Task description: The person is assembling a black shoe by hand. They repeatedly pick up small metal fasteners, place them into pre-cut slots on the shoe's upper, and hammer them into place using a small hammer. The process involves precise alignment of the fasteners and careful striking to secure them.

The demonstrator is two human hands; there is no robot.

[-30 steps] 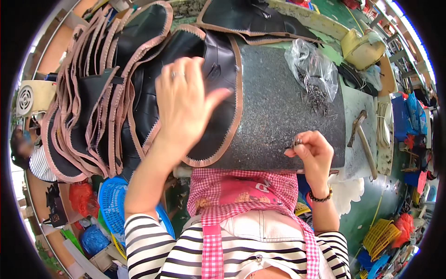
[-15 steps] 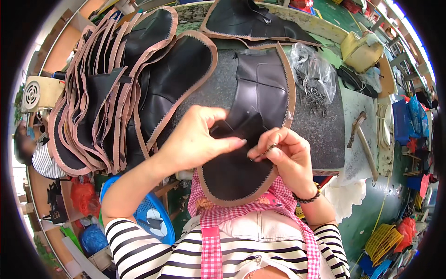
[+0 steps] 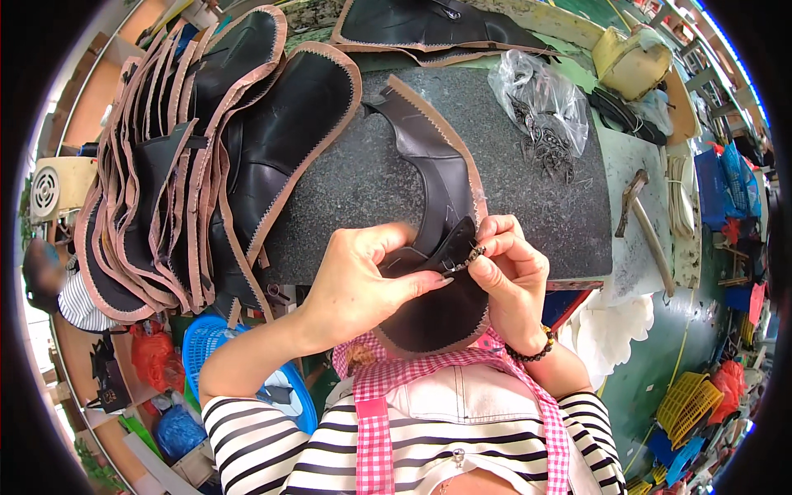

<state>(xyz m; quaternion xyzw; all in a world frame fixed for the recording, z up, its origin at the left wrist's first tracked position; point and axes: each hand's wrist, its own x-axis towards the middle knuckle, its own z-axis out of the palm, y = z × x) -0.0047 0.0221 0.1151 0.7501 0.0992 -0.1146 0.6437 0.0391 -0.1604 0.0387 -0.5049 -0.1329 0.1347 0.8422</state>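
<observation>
While the right hand (image 3: 513, 271) pinches a small shiny metal fitting (image 3: 475, 253), the left hand (image 3: 355, 282) is closed on a black leather piece with pinkish serrated border (image 3: 447, 183), at the frame's centre; probably light and floppy, best held near its edge.

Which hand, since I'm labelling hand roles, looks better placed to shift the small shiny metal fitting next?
Probably the right hand: it pinches the small shiny metal fitting at the black leather piece with zigzag-edged tan trim. The left hand seems to steady the leather from its left side.
</observation>
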